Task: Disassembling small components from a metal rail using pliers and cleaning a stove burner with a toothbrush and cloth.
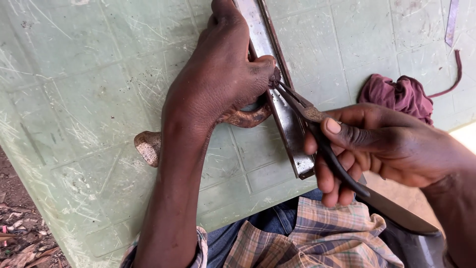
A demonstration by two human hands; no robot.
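Note:
My left hand [218,79] presses down on a rusty curved metal tool [148,146] and on a long flat metal bar [282,106] that lies across a scratched pale green board [79,99]. Its thumb pinches a small dark piece at the bar's edge. My right hand [377,144] grips the dark handles of a pair of pliers [310,111], whose jaws close on that small piece beside my left thumb.
A crumpled maroon cloth [396,94] with a cord lies on the board at the right. A thin metal strip [451,22] sits at the top right corner. My plaid shirt and jeans show below, with bare dirt and dry leaves [20,238] at the lower left.

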